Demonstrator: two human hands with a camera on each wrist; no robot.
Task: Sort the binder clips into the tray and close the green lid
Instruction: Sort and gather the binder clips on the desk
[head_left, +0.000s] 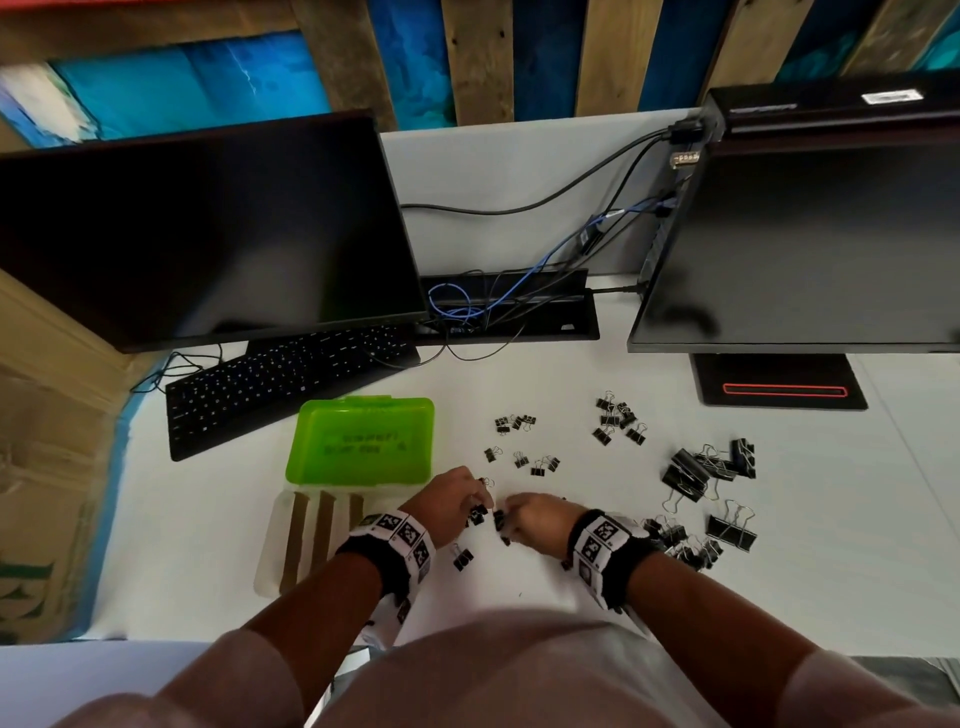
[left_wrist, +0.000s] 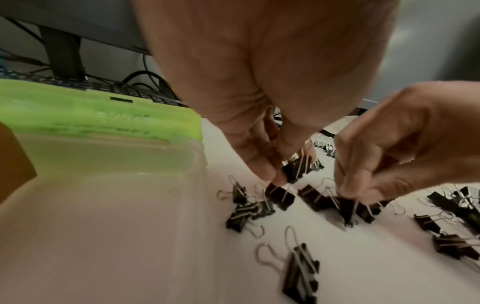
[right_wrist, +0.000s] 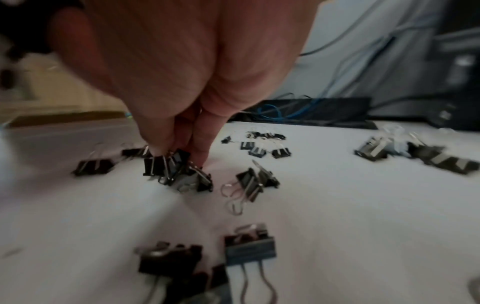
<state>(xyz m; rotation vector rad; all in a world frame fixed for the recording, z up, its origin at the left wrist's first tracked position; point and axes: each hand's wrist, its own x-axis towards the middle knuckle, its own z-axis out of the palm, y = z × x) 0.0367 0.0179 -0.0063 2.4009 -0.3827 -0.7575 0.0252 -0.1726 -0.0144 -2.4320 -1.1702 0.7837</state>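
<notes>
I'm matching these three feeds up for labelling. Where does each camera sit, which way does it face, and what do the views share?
Head: worn high, looking down at the desk, tray and green lid; both forearms, left hand, right hand show.
Left wrist: along the left hand toward clips; right hand too.
Right wrist: along the right hand.
Shared: all show scattered clips.

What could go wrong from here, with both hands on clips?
1. The left hand and right hand pinch several small clips at once; one may slip.
2. Clip sizes lie mixed on the desk; a missort is likely.
3. The green lid hangs open beside the tray; a wrist could knock it.
</notes>
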